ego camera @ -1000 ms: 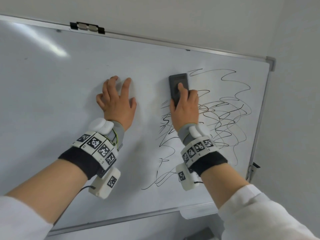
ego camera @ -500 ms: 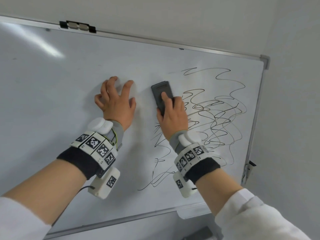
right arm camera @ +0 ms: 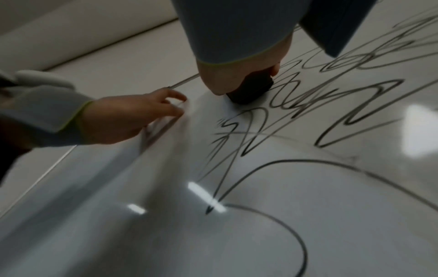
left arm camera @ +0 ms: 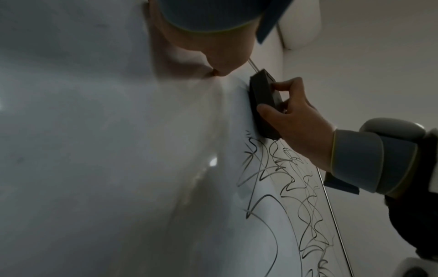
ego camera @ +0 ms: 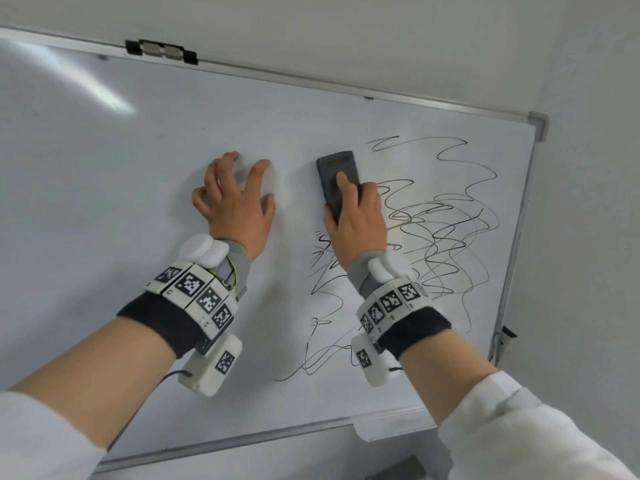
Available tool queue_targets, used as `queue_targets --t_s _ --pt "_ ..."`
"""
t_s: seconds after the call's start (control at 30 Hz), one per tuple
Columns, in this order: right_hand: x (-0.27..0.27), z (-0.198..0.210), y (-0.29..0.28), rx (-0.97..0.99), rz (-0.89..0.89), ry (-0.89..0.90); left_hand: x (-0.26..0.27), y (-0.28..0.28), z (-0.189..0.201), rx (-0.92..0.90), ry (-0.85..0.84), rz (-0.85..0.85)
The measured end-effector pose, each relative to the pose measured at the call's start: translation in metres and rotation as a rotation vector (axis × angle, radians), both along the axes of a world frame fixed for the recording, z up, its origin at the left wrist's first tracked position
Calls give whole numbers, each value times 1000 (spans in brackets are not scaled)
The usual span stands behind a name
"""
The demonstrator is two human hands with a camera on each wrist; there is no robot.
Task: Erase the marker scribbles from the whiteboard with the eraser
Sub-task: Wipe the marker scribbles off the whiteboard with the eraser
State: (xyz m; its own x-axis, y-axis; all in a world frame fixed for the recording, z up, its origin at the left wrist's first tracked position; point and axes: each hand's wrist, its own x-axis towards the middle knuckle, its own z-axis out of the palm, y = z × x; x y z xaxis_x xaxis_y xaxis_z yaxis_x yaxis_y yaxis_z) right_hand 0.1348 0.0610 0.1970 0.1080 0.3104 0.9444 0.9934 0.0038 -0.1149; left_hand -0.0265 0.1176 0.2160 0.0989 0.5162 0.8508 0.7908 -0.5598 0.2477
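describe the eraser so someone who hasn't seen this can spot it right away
Start at the wall-mounted whiteboard, then go to the black scribbles on its right half. At their upper left edge, the right hand presses the eraser flat on the board: a dark grey rectangular block, the only solid dark object there.

Shows a plain pale grey wall (ego camera: 346, 36) above and beyond the left hand (ego camera: 239, 206), bare and evenly lit. Meets a second pale wall (ego camera: 595, 220) off to the right of the right hand (ego camera: 356, 220), well apart from it, at a soft upright corner. Continues as a darker grey strip (ego camera: 277, 459) below both wrists. Throws a long white streak of glare (ego camera: 104, 88) up and to the left of the left hand; leaves small bright lamp reflections (right arm camera: 203, 195) on the wrist side of the right hand, in its own wrist view
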Motion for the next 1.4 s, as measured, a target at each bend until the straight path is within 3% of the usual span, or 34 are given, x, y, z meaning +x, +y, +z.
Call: queue_targets --t_s 0.17,0.37,0.6,0.8,0.9,1.07,1.2,1.4 --pt "8 8 -4 -5 21 -40 3 0 2 -2 -14 5" --pt "39 44 -7 -27 -85 264 2 0 2 -15 -2 22" --pt "28 41 -7 -35 -18 112 5 -1 4 -18 -36 28" --pt "55 60 -15 -17 -105 352 4 -2 3 -14 -40 30" --pt "41 58 -10 -26 -79 330 4 -1 3 -19 -48 33" --pt "-3 47 2 -65 -16 99 5 0 3 -24 -49 34" --pt "-4 46 3 -13 13 14 4 0 3 -11 -59 30" --pt "48 55 -8 -46 -95 232 4 0 2 -21 -38 22"
